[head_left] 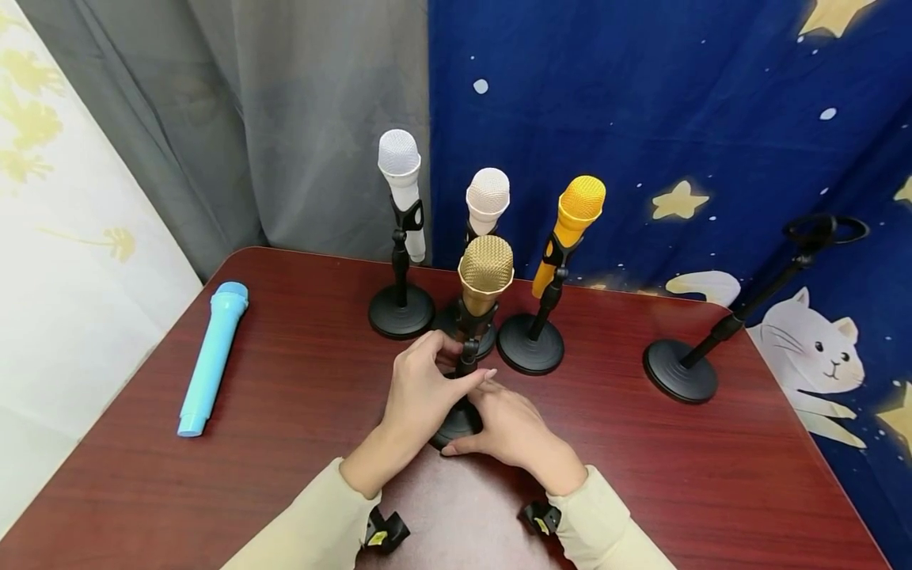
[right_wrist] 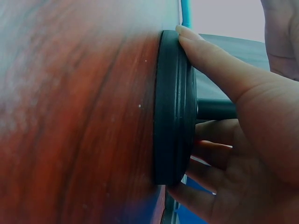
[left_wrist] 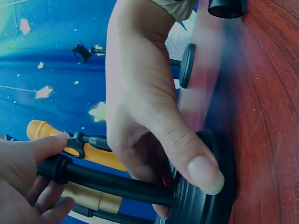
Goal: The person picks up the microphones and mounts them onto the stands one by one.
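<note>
Right hand clasps the base of 1 black stand, thumb and fingers at the rim; left hand pinches its post. The stand rests on the table, front centre, bearing a gold microphone. Well apart, a blue microphone lies left; a second stand stands right. Behind, 3 stands hold yellow, pale and white microphones, before curtains.

Head view from above, forward and down across the surface to the blue curtain. Wrist views close, low, tipped sideways: left faces that curtain, right skims the surface; both share one black stand base and the right grip.
</note>
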`<state>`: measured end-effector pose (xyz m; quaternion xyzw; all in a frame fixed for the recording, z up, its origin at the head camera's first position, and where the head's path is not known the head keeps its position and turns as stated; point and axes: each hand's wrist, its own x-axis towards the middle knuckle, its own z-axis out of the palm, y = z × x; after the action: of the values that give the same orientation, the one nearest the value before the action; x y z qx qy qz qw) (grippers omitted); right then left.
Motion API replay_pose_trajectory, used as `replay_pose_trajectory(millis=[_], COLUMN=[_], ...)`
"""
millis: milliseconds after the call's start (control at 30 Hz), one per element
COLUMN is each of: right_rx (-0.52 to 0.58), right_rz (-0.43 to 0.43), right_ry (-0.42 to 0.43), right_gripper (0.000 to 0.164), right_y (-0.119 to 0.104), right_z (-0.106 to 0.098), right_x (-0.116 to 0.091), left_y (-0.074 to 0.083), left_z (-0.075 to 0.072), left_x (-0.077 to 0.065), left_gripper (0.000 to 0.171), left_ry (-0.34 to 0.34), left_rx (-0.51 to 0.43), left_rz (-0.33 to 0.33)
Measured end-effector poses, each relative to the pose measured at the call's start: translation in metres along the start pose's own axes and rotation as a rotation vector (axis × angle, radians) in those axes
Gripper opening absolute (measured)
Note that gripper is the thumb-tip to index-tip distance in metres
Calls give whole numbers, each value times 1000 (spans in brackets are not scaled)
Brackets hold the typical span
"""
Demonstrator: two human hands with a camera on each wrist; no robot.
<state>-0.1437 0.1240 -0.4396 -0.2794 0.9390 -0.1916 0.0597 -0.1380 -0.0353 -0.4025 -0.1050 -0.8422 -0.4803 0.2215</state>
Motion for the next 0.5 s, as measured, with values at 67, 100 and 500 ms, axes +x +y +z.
replay_pose_trajectory(millis=[67,100,500], right_rx=[-1,-2,-50], right_rz=[2,6,47], right_ry=[-6,-10,-18], right_gripper=[85,85,60], right_y=[0,0,0], right_z=[0,1,1], right_x=[0,1,3], left_y=[0,0,-10], left_z=[-2,-3,-20], left_x=[1,2,19], left_gripper=[36,35,29], left_ry=[-20,-32,-337], left_rx=[-11,-21,-217], left_rz=[-5,-10,-97])
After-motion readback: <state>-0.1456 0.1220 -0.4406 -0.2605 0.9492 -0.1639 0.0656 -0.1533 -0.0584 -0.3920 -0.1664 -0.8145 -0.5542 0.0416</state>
